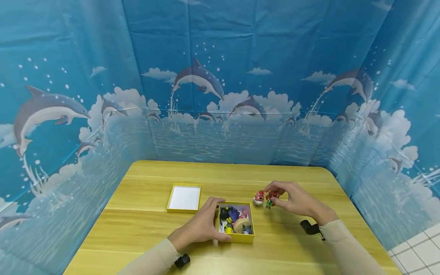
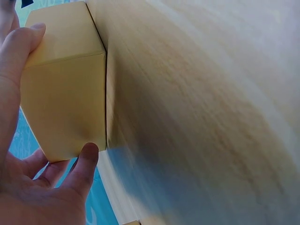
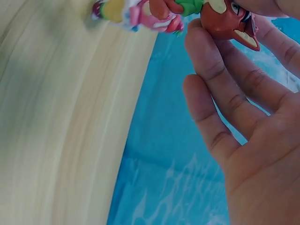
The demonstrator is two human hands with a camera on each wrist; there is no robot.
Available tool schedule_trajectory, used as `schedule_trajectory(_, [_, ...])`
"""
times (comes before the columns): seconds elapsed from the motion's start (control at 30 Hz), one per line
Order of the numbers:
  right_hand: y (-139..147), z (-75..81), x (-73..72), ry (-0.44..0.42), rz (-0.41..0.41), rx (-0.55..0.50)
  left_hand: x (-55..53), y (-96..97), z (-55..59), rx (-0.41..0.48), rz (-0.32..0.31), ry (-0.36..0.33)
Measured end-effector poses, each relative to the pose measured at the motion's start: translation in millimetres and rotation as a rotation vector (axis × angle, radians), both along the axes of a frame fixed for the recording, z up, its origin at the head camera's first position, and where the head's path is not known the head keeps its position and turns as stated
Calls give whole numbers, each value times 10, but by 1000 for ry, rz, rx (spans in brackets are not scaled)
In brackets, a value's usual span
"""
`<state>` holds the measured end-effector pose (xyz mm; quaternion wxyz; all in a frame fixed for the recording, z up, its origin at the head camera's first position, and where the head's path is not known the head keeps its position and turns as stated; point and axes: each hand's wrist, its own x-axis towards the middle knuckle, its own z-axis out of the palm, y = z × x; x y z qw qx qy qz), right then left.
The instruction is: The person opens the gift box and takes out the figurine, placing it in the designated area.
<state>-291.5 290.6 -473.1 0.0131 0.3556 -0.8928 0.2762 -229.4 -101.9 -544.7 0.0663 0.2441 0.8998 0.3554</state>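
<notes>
My left hand (image 1: 201, 226) grips the yellow box (image 1: 242, 238), thumb at its near wall and fingers along its left and far side. Small toy figures fill the box, among them a purple one (image 1: 234, 214), a pink one (image 1: 244, 214) and a round tan piece (image 1: 241, 225). To the right of the box, my right hand (image 1: 292, 198) pinches a reddish-brown fox-like figurine (image 3: 222, 21) in green by its head. Just left of those fingers, a pink and red figurine (image 1: 258, 198) stands on the table. Part of the fox-like figurine is hidden behind my fingers.
A shallow yellow box lid (image 1: 184, 198) with a white inside lies on the wooden table (image 1: 137, 221), left of the box. A blue dolphin-print curtain (image 1: 220, 141) hangs behind the table and along both sides.
</notes>
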Motion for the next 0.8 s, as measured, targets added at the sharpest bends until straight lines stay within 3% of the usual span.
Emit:
schedule_trajectory(0.53, [148, -201, -115, -42, -55, 1, 8, -3, -5, 0, 4, -23])
schedule_trajectory(0.8, [190, -271, -202, -40, -78, 29, -9, -5, -13, -8, -1, 2])
